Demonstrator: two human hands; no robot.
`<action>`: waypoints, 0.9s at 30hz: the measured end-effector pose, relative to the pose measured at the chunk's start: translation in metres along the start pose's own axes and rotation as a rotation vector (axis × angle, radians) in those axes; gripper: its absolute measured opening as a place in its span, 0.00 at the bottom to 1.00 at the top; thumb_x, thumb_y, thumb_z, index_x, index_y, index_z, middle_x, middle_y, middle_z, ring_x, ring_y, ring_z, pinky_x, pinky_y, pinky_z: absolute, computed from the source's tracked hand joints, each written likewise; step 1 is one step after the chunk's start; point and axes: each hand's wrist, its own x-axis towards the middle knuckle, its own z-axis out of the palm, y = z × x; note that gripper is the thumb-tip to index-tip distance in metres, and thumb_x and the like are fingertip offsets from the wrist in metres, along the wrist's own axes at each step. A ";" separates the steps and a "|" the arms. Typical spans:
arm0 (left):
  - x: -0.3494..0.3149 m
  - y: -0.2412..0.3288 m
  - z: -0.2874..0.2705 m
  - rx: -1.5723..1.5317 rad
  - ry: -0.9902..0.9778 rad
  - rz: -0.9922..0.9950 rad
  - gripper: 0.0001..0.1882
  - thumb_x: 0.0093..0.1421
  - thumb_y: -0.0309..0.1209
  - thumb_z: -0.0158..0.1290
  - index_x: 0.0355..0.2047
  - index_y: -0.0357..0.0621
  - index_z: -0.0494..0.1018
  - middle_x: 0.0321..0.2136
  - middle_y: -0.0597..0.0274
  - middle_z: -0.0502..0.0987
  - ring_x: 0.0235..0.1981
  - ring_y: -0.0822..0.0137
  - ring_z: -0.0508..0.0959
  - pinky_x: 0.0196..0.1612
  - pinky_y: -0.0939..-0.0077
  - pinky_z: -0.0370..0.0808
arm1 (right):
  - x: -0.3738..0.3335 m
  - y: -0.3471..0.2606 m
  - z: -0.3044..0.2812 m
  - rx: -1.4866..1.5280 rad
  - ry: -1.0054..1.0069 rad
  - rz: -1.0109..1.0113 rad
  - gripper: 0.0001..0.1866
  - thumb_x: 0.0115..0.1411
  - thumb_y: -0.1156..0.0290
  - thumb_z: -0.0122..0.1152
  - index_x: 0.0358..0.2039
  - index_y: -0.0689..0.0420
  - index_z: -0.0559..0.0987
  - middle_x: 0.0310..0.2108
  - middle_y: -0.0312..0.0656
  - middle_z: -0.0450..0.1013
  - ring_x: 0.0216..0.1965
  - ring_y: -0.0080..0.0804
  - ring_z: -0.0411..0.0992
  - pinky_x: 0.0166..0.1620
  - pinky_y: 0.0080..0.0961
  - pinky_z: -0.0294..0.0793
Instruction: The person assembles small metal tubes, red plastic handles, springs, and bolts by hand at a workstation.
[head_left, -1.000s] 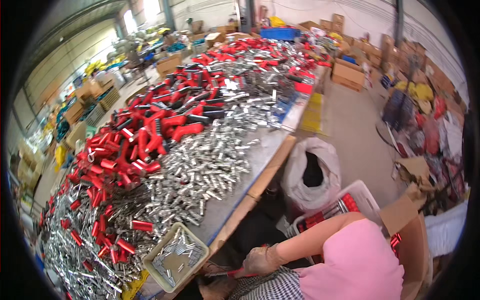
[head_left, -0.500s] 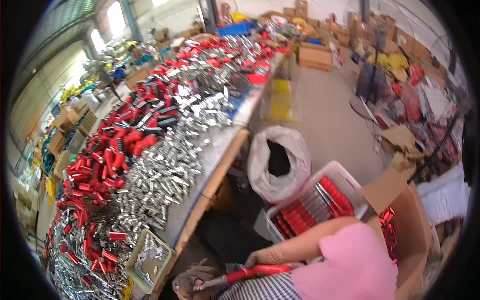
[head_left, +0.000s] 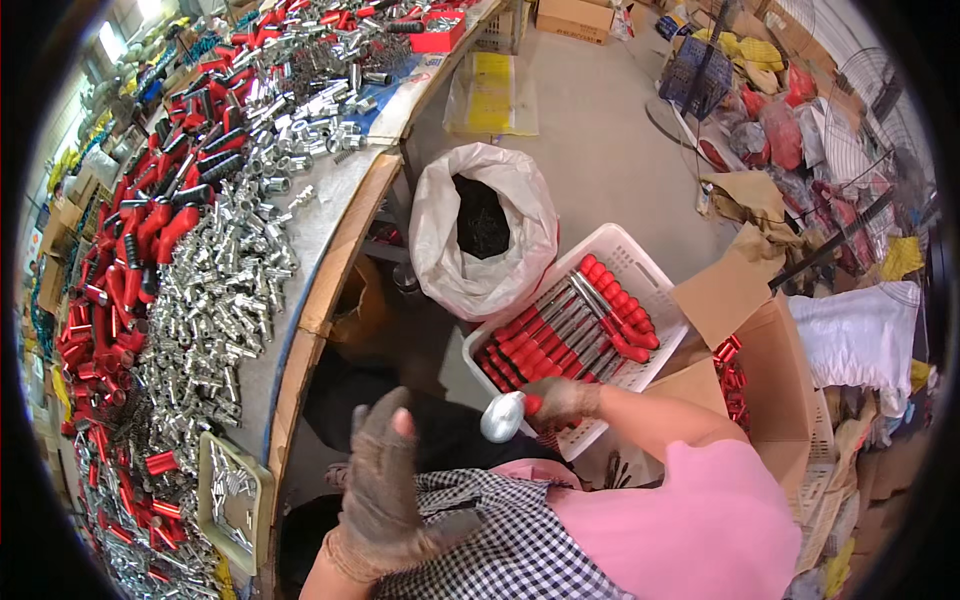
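My gloved left hand (head_left: pixel 385 490) is raised at the lower middle, fingers stretched up and thumb out to the side, with nothing in it. To its right, my gloved right hand (head_left: pixel 562 402) is closed on a red-handled tool (head_left: pixel 502 417). The tool's rounded silver head points toward the left hand, and most of its handle is hidden by the fingers. Just beyond the right hand is a white plastic crate (head_left: pixel 655 262). Rows of similar red-handled tools (head_left: pixel 570 325) with metal shafts lie in it, some turned the opposite way.
On the left, a long workbench (head_left: pixel 300 240) carries heaped silver metal parts (head_left: pixel 215 300), red handles (head_left: pixel 140 235) and a shallow tray (head_left: pixel 262 510) of small pieces. A white sack (head_left: pixel 435 235) with dark contents stands past the crate. An open cardboard box (head_left: pixel 775 360) holds red parts at the right.
My left hand has come off the tool and opened. My right hand has carried the tool up and away, to the crate's near edge. The view has shifted, so the bench sits farther left.
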 end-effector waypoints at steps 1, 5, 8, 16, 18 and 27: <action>-0.004 -0.009 0.005 -0.019 -0.012 0.009 0.54 0.43 0.51 0.66 0.65 0.41 0.55 0.55 0.37 0.67 0.60 0.44 0.64 0.65 0.47 0.49 | 0.006 0.038 -0.009 0.010 0.026 0.156 0.18 0.49 0.75 0.59 0.44 0.56 0.76 0.28 0.37 0.74 0.28 0.25 0.71 0.30 0.25 0.71; -0.052 -0.051 0.010 -0.292 0.009 -0.449 0.35 0.51 0.31 0.61 0.59 0.35 0.63 0.47 0.45 0.73 0.45 0.57 0.73 0.52 0.66 0.67 | 0.029 0.226 -0.035 0.158 0.349 0.192 0.11 0.47 0.78 0.61 0.34 0.57 0.78 0.25 0.40 0.75 0.26 0.33 0.75 0.29 0.29 0.74; -0.079 -0.069 0.019 -0.334 0.036 -0.554 0.27 0.53 0.20 0.57 0.54 0.34 0.66 0.38 0.52 0.78 0.37 0.66 0.77 0.44 0.75 0.73 | 0.036 0.304 -0.048 -0.331 0.191 0.074 0.07 0.48 0.76 0.61 0.31 0.57 0.78 0.24 0.40 0.75 0.23 0.31 0.73 0.27 0.29 0.73; -0.083 -0.051 0.020 -0.036 0.283 -0.600 0.21 0.53 0.30 0.61 0.44 0.28 0.73 0.43 0.43 0.76 0.47 0.49 0.75 0.51 0.62 0.72 | 0.053 0.225 -0.100 0.494 0.276 0.532 0.01 0.48 0.73 0.61 0.22 0.54 0.79 0.21 0.40 0.73 0.20 0.32 0.71 0.23 0.32 0.69; -0.065 -0.041 0.007 0.112 0.039 -0.704 0.23 0.57 0.37 0.58 0.46 0.30 0.73 0.46 0.44 0.75 0.51 0.49 0.74 0.55 0.61 0.69 | 0.051 0.203 -0.113 -0.277 0.176 0.427 0.14 0.56 0.61 0.54 0.27 0.55 0.83 0.26 0.48 0.77 0.27 0.37 0.76 0.33 0.39 0.72; -0.092 -0.065 0.013 0.137 -0.124 -0.577 0.30 0.63 0.49 0.47 0.53 0.33 0.68 0.53 0.44 0.70 0.57 0.48 0.68 0.61 0.61 0.62 | 0.159 0.379 -0.128 -0.704 0.373 -0.227 0.18 0.58 0.61 0.53 0.44 0.58 0.79 0.40 0.50 0.77 0.40 0.41 0.76 0.44 0.39 0.73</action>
